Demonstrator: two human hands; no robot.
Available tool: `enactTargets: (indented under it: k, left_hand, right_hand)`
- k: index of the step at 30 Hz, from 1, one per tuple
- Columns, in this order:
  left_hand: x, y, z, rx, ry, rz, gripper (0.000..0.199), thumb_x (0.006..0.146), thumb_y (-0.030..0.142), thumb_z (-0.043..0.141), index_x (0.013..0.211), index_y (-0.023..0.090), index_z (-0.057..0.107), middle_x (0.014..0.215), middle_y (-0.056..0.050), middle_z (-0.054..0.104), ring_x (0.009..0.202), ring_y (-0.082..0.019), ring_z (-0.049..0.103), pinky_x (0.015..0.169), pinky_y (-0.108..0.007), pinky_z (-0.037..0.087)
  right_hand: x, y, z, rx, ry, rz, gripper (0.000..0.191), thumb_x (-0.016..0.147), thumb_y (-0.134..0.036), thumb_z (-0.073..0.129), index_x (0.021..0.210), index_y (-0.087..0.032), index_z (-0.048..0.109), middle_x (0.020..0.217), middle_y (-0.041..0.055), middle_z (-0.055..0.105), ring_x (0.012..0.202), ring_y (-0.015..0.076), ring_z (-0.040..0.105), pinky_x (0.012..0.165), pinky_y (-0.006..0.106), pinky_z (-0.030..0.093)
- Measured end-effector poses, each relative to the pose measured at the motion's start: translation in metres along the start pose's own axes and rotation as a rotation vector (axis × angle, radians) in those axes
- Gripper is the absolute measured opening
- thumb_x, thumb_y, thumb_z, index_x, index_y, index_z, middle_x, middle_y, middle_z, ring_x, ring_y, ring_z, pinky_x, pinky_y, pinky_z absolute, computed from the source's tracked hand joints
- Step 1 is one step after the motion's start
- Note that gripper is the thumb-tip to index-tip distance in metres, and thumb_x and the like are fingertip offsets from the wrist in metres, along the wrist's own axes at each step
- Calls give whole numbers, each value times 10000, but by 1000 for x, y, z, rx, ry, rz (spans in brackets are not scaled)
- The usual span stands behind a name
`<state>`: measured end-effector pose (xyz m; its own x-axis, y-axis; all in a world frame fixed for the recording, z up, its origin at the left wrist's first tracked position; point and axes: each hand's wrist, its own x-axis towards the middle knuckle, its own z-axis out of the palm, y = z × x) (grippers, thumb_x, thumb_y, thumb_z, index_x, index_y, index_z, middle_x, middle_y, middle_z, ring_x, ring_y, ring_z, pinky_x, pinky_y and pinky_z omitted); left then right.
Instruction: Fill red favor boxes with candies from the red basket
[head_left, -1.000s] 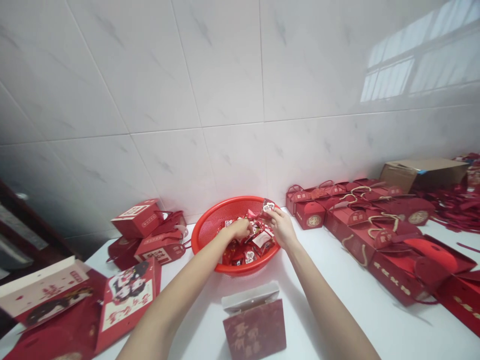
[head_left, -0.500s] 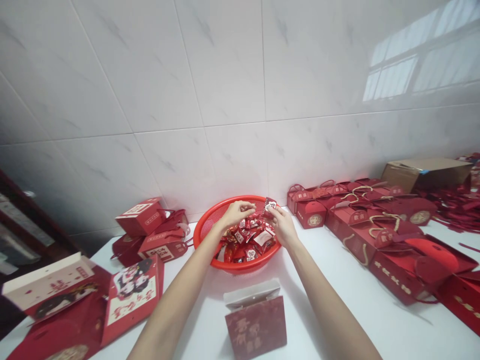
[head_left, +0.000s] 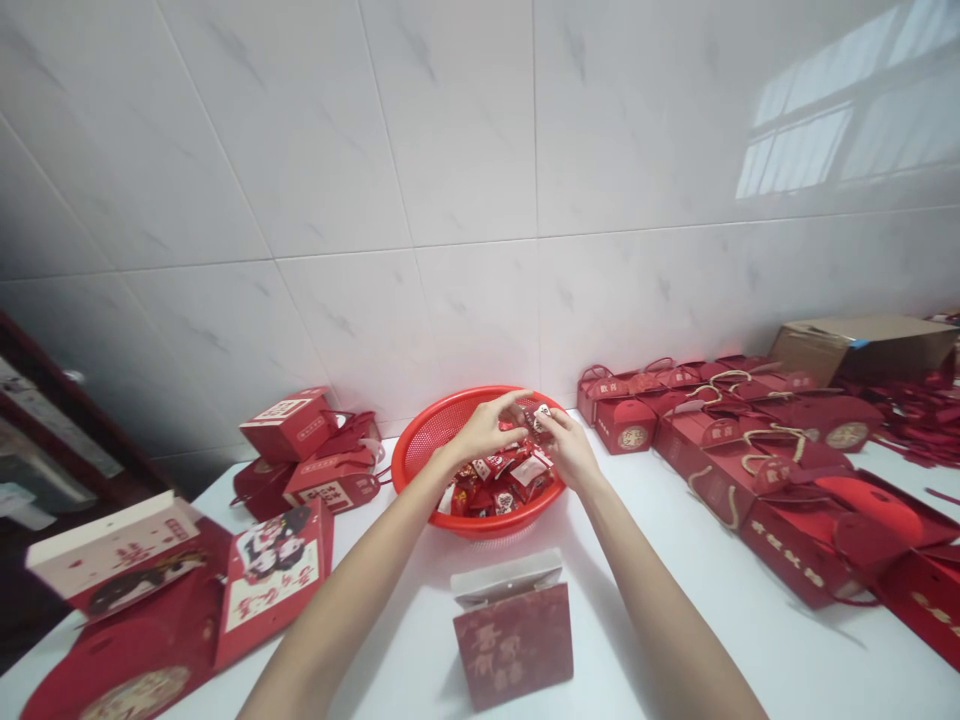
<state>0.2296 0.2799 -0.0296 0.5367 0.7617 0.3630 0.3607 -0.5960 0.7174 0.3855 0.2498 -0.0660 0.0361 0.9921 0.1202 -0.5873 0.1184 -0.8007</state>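
Over the red plastic basket point(head_left: 411, 450), my right hand point(head_left: 574, 450) pinches a wrapped candy point(head_left: 541, 413), dark red with a white patch. My left hand point(head_left: 487, 428) is just left of it, its thumb and forefinger spread apart around the candy's near side; whether they touch it I cannot make out. Several more wrapped candies point(head_left: 506, 478) in red wrappers fill the basket below both hands. Closer to me, between my forearms, a small dark red gift bag point(head_left: 516, 640) stands upright on the white table with its top open.
On the right are rows of closed red gift boxes point(head_left: 720, 470) with cord handles. Behind them is a cardboard box point(head_left: 862, 345) beside a heap of red ribbons point(head_left: 915, 420). Red boxes point(head_left: 289, 425) are piled at the left, with larger printed boxes point(head_left: 274, 575) nearer. A tiled wall point(head_left: 480, 200) closes the back.
My left hand has moved right toward the candy, and its thumb and forefinger have spread. The right hand still holds the candy, now a little lower. The camera view has shifted slightly.
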Motion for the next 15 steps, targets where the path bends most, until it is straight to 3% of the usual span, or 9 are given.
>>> enactTargets:
  k: [4, 6, 8, 10, 12, 15]
  left_hand:
    - [0, -4, -14, -110, -77, -67, 559, 845, 259, 619, 1378, 152, 492, 1016, -88, 710, 934, -208, 669, 822, -307, 534]
    - [0, -11, -26, 18, -106, -186, 446, 885, 290, 558, 1315, 170, 541, 1097, -89, 706, 980, -199, 666, 841, -287, 521]
    - [-3, -23, -37, 246, -179, -352, 286, 865, 294, 568, 1114, 187, 659, 1087, -66, 716, 966, -194, 666, 817, -257, 508]
    - [-9, -37, -45, 379, -277, -496, 136, 748, 294, 688, 806, 172, 702, 846, -52, 730, 797, -211, 673, 698, -257, 504]
    - [-17, -52, -47, 405, -339, -582, 191, 591, 286, 800, 610, 168, 651, 601, -24, 657, 614, -212, 630, 572, -265, 473]
    - [-28, -68, -43, 381, -335, -610, 268, 453, 183, 832, 668, 170, 673, 557, 15, 617, 563, -194, 597, 511, -247, 437]
  right_hand:
    - [0, 0, -2, 2, -4, 1, 327, 524, -401, 890, 728, -199, 732, 743, 4, 731, 729, 175, 646, 720, 309, 507]
    - [1, 1, -3, 5, 0, -5, 322, 530, -404, 889, 721, -199, 732, 724, 3, 728, 712, 174, 642, 717, 314, 511]
    - [2, 2, -3, 6, 7, -14, 308, 532, -396, 889, 708, -204, 726, 709, 1, 723, 700, 175, 639, 706, 315, 511]
    - [3, 4, -4, 2, 12, -22, 293, 525, -380, 891, 684, -207, 717, 698, 0, 719, 696, 178, 640, 706, 316, 511]
    - [4, 5, -4, -2, 14, -28, 281, 520, -369, 890, 662, -207, 709, 693, 2, 717, 704, 182, 644, 721, 319, 514]
    - [4, 5, -3, -5, 19, -36, 266, 519, -361, 880, 650, -205, 709, 695, 3, 717, 706, 180, 643, 731, 317, 512]
